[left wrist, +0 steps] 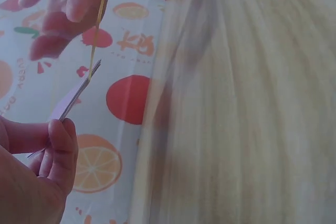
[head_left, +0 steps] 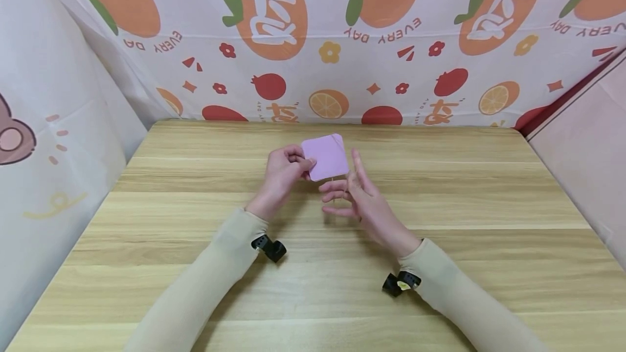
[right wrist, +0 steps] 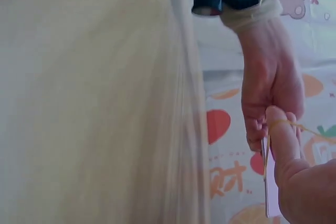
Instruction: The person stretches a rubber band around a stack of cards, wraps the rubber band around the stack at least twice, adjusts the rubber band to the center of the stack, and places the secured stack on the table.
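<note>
My left hand (head_left: 280, 177) pinches a thin stack of light purple square cards (head_left: 326, 156) by its left edge, thumb on top. The stack is held tilted above the table. In the left wrist view it shows edge-on, with a thin yellow rubber band (left wrist: 96, 32) running from its far end up to the other hand. My right hand (head_left: 375, 212) is just right of the stack, fingers apart and partly bent, with the band hooked over them. A thin line, apparently the band, crosses the stack's top right corner. In the right wrist view the hand's fingers hide part of the stack.
A wood-grain table (head_left: 313, 287) lies below both hands. Behind it hangs a white fruit-print curtain (head_left: 303, 77), with pale sheets at both sides. A black wrist camera (head_left: 275, 250) is strapped on the left sleeve and another (head_left: 393, 285) on the right.
</note>
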Demonstrator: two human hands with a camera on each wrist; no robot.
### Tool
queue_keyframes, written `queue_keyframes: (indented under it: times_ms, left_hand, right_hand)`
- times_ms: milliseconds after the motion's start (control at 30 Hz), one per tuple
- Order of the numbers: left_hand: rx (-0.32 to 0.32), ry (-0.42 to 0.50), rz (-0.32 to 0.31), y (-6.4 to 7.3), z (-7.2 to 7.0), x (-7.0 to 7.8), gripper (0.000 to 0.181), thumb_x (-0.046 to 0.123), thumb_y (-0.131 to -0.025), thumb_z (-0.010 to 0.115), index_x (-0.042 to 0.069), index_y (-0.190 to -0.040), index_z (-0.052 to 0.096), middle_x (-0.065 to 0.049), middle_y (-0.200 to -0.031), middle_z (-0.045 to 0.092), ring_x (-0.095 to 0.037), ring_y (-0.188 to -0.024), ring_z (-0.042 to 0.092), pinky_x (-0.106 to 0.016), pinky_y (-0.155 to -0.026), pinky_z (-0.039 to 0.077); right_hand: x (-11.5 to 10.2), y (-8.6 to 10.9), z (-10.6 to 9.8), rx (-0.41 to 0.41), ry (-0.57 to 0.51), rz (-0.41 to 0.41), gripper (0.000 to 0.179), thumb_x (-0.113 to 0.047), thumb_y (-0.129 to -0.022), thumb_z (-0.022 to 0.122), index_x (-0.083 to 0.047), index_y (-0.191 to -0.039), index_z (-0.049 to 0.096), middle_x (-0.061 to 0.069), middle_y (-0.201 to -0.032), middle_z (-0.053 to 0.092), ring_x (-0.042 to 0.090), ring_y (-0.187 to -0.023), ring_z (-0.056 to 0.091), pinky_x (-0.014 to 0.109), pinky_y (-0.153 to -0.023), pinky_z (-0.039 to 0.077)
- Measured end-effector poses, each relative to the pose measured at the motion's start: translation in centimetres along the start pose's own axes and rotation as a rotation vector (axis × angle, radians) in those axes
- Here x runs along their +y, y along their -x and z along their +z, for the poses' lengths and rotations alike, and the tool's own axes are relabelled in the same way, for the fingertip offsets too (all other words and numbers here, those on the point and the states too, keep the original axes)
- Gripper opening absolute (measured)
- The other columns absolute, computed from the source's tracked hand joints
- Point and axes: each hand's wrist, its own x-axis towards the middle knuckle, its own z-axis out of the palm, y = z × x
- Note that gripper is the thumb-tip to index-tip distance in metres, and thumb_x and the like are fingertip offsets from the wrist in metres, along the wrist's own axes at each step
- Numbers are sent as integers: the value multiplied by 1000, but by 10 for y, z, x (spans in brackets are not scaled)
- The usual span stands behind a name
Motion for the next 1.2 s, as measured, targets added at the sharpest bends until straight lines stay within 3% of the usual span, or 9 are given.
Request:
queue_keyframes:
  times_ms: [133,267,500,667,867,1067,1200]
  left_hand:
    - [-11,-45,7,1,2,-1,14,-5,-86,68,-2,-82,55,-6,-68,58,-15,-57,56,-32,-60,53]
    - [3,-93,13,2,2,-3,14,-4,-87,68,-2,-82,55,-7,-70,59,-16,-58,56,-38,-63,54]
    - [33,-176,49,0,1,-2,12,-4,-85,69,-2,-83,57,-8,-70,59,-15,-56,55,-40,-61,55]
    - [44,-204,75,-3,-3,2,12,-3,-86,70,-3,-83,59,-9,-71,60,-15,-55,55,-35,-56,53]
    - [27,-202,106,-5,-6,5,11,-3,-86,70,-4,-83,59,-10,-70,60,-16,-54,55,-33,-56,54]
    - [-16,-186,157,-3,-7,8,11,-3,-86,71,-5,-85,60,-11,-72,60,-16,-57,56,-34,-55,54]
    - [-75,-178,208,-3,-9,9,11,-1,-86,72,-5,-86,61,-13,-74,60,-17,-59,56,-34,-55,53]
  right_hand:
    - [-2,-2,-4,15,-58,38,58,-33,-108,30,-38,-156,-2,23,-115,62,27,-98,64,51,-91,51]
    - [-3,-3,-6,28,-83,83,56,-33,-109,26,-24,-159,1,19,-110,65,27,-97,66,51,-91,51]
    - [-7,-5,-14,42,-110,131,59,-39,-108,23,-3,-154,22,20,-108,65,31,-97,66,50,-91,51]
    - [-7,-6,-20,41,-118,153,60,-40,-108,22,2,-149,34,24,-112,64,34,-101,66,49,-91,50]
    - [-3,-8,-27,43,-131,190,61,-39,-108,23,8,-145,36,20,-109,66,32,-101,66,47,-92,50]
    - [-1,-11,-34,57,-144,243,60,-39,-108,25,8,-144,38,20,-109,66,33,-104,65,49,-98,45]
    - [-2,-12,-38,74,-191,272,63,-41,-107,29,10,-143,38,16,-101,67,29,-98,66,44,-94,50]
